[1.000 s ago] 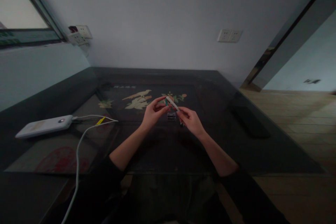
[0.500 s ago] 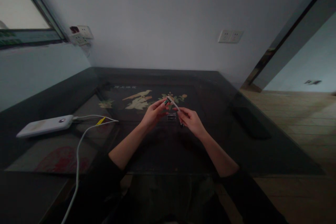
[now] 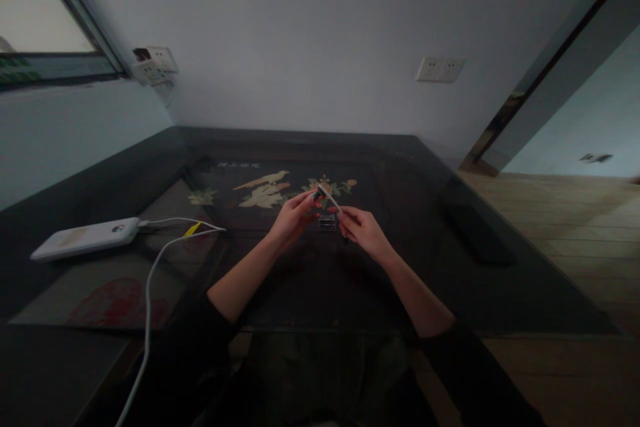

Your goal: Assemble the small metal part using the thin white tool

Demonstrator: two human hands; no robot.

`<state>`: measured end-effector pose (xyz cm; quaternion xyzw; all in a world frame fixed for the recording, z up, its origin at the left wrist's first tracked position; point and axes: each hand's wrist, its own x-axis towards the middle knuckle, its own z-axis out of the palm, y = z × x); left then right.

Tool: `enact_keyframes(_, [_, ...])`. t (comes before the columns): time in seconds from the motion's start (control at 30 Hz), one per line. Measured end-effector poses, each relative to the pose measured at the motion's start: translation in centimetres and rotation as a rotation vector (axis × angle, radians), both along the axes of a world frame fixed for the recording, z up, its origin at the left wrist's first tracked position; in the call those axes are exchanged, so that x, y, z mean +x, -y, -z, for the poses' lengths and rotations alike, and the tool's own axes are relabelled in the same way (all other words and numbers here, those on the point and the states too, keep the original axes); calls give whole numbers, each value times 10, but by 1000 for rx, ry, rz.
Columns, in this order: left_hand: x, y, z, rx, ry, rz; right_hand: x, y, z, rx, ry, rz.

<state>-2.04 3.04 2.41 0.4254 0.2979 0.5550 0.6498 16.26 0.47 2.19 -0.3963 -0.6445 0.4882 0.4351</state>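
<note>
Over the middle of the dark table, my left hand is closed in a pinch on a small dark piece, too small to name. My right hand grips a thin pale stick-like tool. The tool slants up and left, its far tip at the dark piece; whether they touch I cannot tell. A dark end pokes out below my right fingers. Between the hands, a small clear box-like object is on the table, its contents unclear.
A white power bank with a white cable and yellow tag lies at the left. At the right is a black flat object, perhaps a phone. Bird and flower pictures decorate the tabletop. Wall sockets sit behind.
Both hands stay nearly in place. The small piece in my left fingers looks slightly turned, showing a darker side. A light on the power bank looks different.
</note>
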Motion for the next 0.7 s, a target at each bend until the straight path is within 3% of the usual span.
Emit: enact_keyframes(0.7, [0, -5, 2, -15, -31, -51, 2, 2, -1, 41, 97, 43])
